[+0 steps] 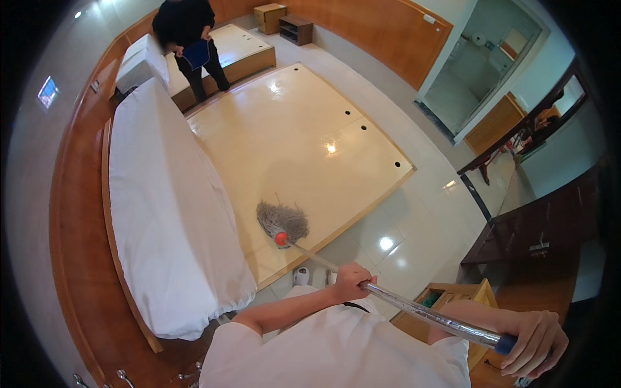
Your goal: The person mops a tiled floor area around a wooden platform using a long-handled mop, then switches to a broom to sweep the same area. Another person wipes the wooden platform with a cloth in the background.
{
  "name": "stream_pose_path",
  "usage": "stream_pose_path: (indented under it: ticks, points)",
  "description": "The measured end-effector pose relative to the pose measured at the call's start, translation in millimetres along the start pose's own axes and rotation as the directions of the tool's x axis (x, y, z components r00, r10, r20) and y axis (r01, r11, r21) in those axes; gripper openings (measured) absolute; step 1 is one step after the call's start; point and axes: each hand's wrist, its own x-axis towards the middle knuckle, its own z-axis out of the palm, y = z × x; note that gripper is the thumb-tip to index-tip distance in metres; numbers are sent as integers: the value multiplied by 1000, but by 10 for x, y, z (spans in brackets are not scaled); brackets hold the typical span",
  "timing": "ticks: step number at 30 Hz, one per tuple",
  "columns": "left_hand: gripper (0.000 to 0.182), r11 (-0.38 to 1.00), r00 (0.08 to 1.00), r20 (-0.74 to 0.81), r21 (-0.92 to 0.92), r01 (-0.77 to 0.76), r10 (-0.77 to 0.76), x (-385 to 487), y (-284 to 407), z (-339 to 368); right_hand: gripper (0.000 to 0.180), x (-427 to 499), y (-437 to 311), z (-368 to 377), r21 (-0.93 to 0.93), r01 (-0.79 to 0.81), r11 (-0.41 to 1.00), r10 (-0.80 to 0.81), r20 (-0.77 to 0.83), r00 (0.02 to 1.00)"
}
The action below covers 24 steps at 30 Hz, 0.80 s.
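A string mop runs across the view, its metal handle (422,310) slanting from lower right toward the bed. My left hand (353,281) is wrapped around the handle at about its middle. My right hand (536,342) grips the upper end, by a dark blue grip piece (505,343). The grey mop head (284,220) with its red socket (281,238) rests on a pale wooden bed platform (301,145), close to its near end. Several dark round holes line the platform's right side.
A white-covered mattress (165,208) stands on edge along the platform's left. Another person (187,43) holds a blue item by a second bed platform (247,53). A wooden cabinet (473,293) stands at my right. Beyond the tiled floor (427,218) are a doorway (485,72) and a dark door (538,218).
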Motion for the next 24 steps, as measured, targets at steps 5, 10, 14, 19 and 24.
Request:
stream_pose_path:
  ticks: [5, 10, 14, 19, 24]
  points:
    - [28, 987, 989, -4, -61, -146, 146, 171, -101, 71, 13, 245, 241, 77, -179, -54, 982, 65, 52, 997]
    - [27, 968, 980, -81, -163, -191, 180, 478, -478, 482, 12, 309, 569, 90, -358, -81, 930, 121, 89, 989]
    - [26, 985, 987, -37, -73, -159, 156, 843, -1003, 651, 7, 2, 668, -16, -590, -272, 760, 332, -6, 943]
    - [27, 980, 978, 121, -84, 180, -169, 1318, -1809, 648, 22, -729, 1209, -218, -814, -478, 330, 400, -338, 852]
    - [28, 992, 993, 41, -60, 109, -106, 1351, -2955, 547, 27, -1124, 1891, -462, -896, -442, 44, 661, -305, 686]
